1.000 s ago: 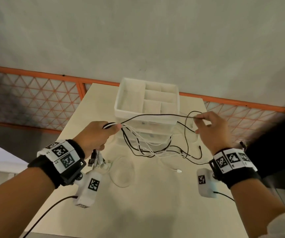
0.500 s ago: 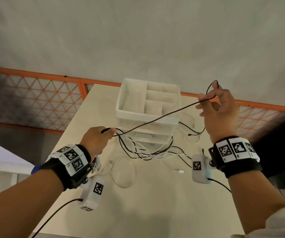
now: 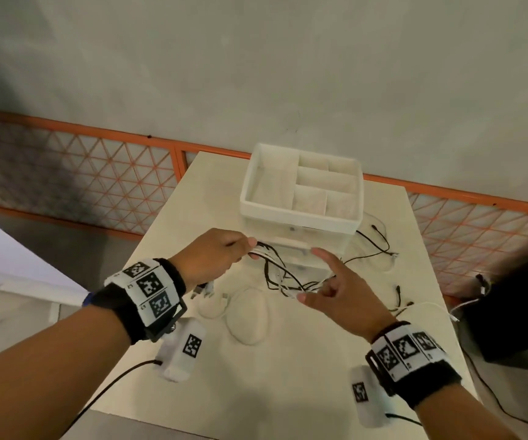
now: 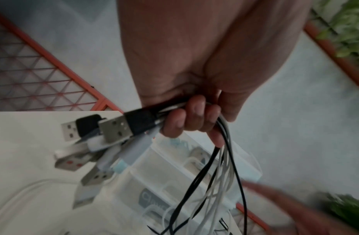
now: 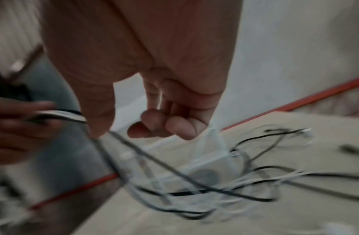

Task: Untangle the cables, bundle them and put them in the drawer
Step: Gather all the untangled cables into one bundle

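A: Pale worktop [image 3: 288, 376] against a grey wall, orange lattice railing [image 3: 97, 173] behind it. At the back stands a white drawer unit [image 3: 300, 217] with a divided tray on top. How far along, do you reckon?

B: Partway. The left hand [image 3: 211, 258] has its fingers [image 4: 194, 120] curled tight round the plug ends of the cables [image 3: 288, 277], so the ends look gathered. But the lengths hang down in crossed black and white loops, with loose tails on the worktop to the right. Untangling isn't finished, nothing is coiled, and I see nothing stowed.

A: And the right hand [image 3: 338, 300]?

B: Just beside the hanging loops, forefinger out, the others loosely curled. The right wrist view is blurred; it seems to hold nothing.

A: Anything only one view gives?

B: The left wrist view shows the USB plugs [image 4: 114, 132] bunched below the fist, which are mostly hidden from the head camera. Only the head view shows the whole spread.
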The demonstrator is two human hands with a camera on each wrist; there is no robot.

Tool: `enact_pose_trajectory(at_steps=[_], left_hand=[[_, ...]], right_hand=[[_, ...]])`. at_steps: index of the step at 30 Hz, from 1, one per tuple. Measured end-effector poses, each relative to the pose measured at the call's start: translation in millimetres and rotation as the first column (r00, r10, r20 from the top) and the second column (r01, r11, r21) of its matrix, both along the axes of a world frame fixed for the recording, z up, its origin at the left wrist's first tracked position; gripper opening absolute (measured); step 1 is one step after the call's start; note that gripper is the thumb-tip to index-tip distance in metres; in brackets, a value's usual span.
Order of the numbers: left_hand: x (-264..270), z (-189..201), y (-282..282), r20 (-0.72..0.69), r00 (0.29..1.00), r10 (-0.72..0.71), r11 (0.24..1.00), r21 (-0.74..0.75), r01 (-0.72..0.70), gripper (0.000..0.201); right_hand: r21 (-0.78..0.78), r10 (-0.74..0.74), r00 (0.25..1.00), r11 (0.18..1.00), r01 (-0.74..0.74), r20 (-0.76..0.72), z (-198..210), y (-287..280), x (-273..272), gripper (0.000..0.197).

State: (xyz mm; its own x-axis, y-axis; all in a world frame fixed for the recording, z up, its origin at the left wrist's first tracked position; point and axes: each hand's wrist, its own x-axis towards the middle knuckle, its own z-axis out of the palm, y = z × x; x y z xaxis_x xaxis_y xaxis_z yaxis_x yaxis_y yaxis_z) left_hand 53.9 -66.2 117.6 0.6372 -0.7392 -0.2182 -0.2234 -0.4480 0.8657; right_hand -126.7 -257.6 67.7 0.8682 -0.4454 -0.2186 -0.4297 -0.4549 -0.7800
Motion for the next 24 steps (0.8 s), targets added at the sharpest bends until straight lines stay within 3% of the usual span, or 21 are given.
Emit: enact_pose_trajectory(at_steps=[2, 4, 6, 8, 9, 11, 12, 15, 17, 19, 21, 24], left_hand=[[-11, 2, -6, 0.084, 0.991, -0.104, 0.995, 0.007, 0.103, 0.041], [-17, 4, -6, 0.106, 0.976, -0.192, 0.981, 0.037, 0.189, 0.041], [-16, 0, 4, 0.076, 0.954, -0.29, 0.953, 0.112, 0.281, 0.048], [-12, -7, 21, -0.002, 0.924, -0.382, 0.893, 0.255, 0.37, 0.047], [-10, -14, 28, -0.047, 0.915, -0.4, 0.859, 0.33, 0.392, 0.043], [-11, -32, 37, -0.046, 0.922, -0.384, 0.818, 0.446, 0.363, 0.036], [-11, -42, 38, 0.019, 0.93, -0.366, 0.817, 0.485, 0.312, 0.034], [-9, -71, 37, 0.231, 0.944, -0.237, 0.858, 0.505, 0.092, 0.03], [-6, -82, 37, 0.25, 0.959, -0.132, 0.887, 0.463, 0.001, 0.029], [-2, -84, 39, 0.214, 0.972, -0.092, 0.904, 0.427, -0.008, 0.029], [0, -84, 40, 0.169, 0.981, -0.095, 0.921, 0.388, 0.022, 0.026], [2, -84, 40, 0.146, 0.98, -0.135, 0.923, 0.379, 0.07, 0.016]], right_hand=[[0.095, 0.08, 0.995, 0.992, -0.085, 0.058, 9, 34, 20, 0.078], [0.135, 0.103, 0.994, 0.985, -0.105, 0.024, 3, 53, 34, 0.049], [0.145, 0.111, 0.985, 0.985, -0.091, -0.135, -9, 51, 40, 0.023], [0.084, 0.103, 0.957, 0.993, -0.083, -0.27, -23, 39, 37, 0.015], [-0.022, 0.047, 0.963, 0.998, -0.055, -0.266, -29, 32, 34, 0.011], [-0.323, -0.127, 0.983, 0.943, 0.077, -0.136, -39, 26, 30, 0.007], [-0.408, -0.174, 0.984, 0.903, 0.138, -0.05, -43, 29, 29, 0.017], [-0.277, -0.097, 0.995, 0.956, 0.102, 0.033, -60, 47, 28, 0.051], [-0.184, -0.024, 1.0, 0.983, 0.024, 0.0, -75, 57, 24, 0.061], [-0.243, 0.046, 0.999, 0.969, -0.049, -0.021, -90, 65, 22, 0.047], [-0.322, 0.147, 0.98, 0.929, -0.184, -0.137, -103, 77, 25, 0.031], [-0.343, 0.234, 0.921, 0.876, -0.338, -0.311, -122, 90, 31, 0.032]])
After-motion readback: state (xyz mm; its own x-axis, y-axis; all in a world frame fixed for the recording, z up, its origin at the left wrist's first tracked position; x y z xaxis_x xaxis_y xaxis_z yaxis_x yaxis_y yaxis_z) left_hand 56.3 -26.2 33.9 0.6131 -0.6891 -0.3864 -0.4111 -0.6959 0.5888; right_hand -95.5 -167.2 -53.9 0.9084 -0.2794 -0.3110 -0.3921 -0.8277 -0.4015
